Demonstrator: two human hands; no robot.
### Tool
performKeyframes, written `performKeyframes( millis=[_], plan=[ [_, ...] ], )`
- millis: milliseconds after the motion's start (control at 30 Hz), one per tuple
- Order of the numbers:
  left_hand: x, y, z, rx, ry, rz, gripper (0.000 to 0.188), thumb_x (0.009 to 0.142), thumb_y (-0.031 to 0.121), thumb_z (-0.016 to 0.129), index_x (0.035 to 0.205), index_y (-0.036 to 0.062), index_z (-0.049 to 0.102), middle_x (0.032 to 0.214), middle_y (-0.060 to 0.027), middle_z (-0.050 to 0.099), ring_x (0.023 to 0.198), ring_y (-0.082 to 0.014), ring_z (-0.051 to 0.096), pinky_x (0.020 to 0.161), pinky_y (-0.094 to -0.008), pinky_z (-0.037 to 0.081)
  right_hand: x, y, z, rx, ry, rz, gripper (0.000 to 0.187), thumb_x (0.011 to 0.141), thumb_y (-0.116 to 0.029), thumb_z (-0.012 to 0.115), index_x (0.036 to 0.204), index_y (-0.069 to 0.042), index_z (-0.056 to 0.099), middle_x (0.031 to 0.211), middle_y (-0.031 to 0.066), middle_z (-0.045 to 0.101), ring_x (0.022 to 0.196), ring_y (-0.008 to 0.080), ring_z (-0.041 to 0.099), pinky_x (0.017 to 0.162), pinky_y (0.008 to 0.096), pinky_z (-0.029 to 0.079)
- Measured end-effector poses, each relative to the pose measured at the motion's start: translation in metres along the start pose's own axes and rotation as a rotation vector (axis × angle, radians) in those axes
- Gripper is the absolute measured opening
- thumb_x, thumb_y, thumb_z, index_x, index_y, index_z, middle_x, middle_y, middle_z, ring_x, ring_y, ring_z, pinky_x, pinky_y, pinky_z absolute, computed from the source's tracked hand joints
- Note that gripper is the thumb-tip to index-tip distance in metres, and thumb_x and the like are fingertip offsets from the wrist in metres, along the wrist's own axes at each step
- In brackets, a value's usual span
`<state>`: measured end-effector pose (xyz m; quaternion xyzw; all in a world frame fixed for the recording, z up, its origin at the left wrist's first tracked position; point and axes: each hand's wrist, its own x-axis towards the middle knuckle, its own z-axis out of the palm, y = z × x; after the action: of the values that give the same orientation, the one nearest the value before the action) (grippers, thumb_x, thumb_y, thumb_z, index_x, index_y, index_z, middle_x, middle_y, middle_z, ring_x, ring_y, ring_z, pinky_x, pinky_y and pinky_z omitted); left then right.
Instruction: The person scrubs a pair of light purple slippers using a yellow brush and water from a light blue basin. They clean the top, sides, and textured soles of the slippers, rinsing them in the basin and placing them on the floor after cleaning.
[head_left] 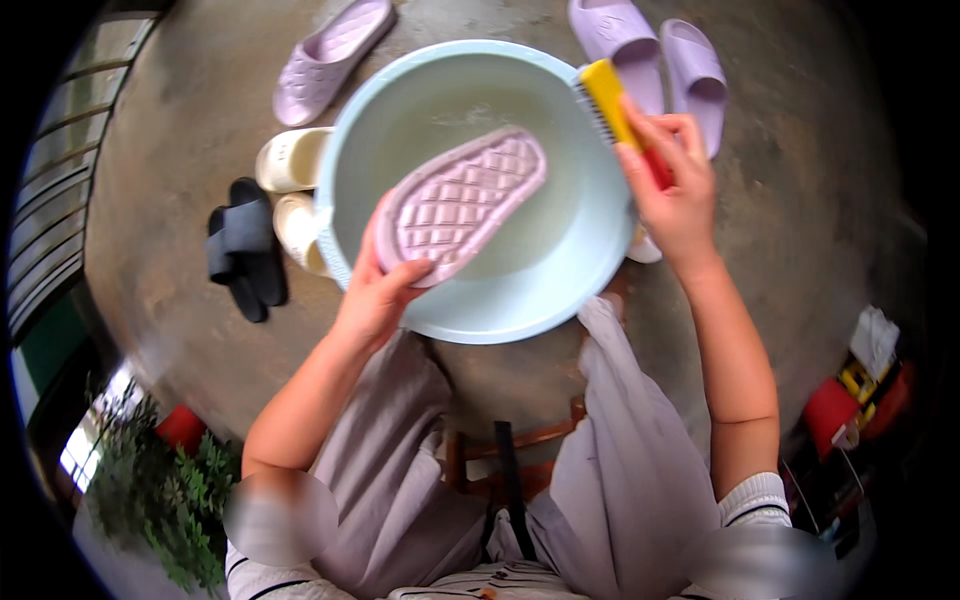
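Note:
My left hand (378, 292) grips a light purple clog (460, 205) by one end, thumb on the sole. Its ridged, diamond-patterned underside faces up over a pale blue basin (480, 322). Cloudy water (535, 225) lies in the basin below the shoe. At the basin's right rim, my right hand (672, 185) is closed around a scrubbing brush (604, 98) with a yellow and red back. The brush's bristles point left toward the basin, apart from the clog.
A matching purple clog (325, 60) lies beyond the basin at left, and purple slides (655, 70) at right. Cream slippers (293, 160) and black slides (250, 245) stand left of it. A potted plant (170, 500) is lower left, a railing (60, 190) at far left.

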<state>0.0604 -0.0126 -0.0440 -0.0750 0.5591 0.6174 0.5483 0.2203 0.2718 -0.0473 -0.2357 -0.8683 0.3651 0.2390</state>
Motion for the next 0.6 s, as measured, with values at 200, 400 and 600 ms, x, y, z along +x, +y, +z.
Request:
performKeyframes(
  millis=[200,400,600],
  plan=[
    [0.008,-0.003,-0.001,0.008,-0.007,-0.026,0.087,0.086,-0.003,0.061,0.160,0.0181,0.019,0.153,-0.0079,0.041,0.135,-0.0246,0.050,0.105,-0.0446,0.050,-0.107,0.075,-0.074,-0.236,-0.062,0.222,0.043,0.087,-0.004,0.071,0.128,-0.012,0.069,0.101,0.0081,0.058,0.088,0.0192,0.061,0.076,0.0298,0.052],
    [0.014,-0.007,-0.002,0.053,0.006,-0.040,0.084,0.086,-0.003,0.060,0.158,0.0161,0.021,0.150,-0.0094,0.044,0.132,-0.0251,0.052,0.105,-0.0441,0.051,-0.179,0.088,-0.021,-0.264,-0.198,0.450,0.040,0.086,-0.013,0.074,0.125,-0.017,0.071,0.101,0.0095,0.058,0.080,0.0283,0.065,0.070,0.0380,0.054],
    [0.018,-0.009,0.004,0.085,-0.017,-0.032,0.085,0.087,-0.003,0.060,0.159,0.0168,0.020,0.151,-0.0087,0.042,0.133,-0.0240,0.051,0.104,-0.0427,0.052,-0.154,0.084,-0.003,-0.332,-0.233,0.490,0.035,0.087,-0.016,0.072,0.122,-0.016,0.071,0.097,0.0085,0.056,0.076,0.0299,0.066,0.067,0.0406,0.054]
  ],
)
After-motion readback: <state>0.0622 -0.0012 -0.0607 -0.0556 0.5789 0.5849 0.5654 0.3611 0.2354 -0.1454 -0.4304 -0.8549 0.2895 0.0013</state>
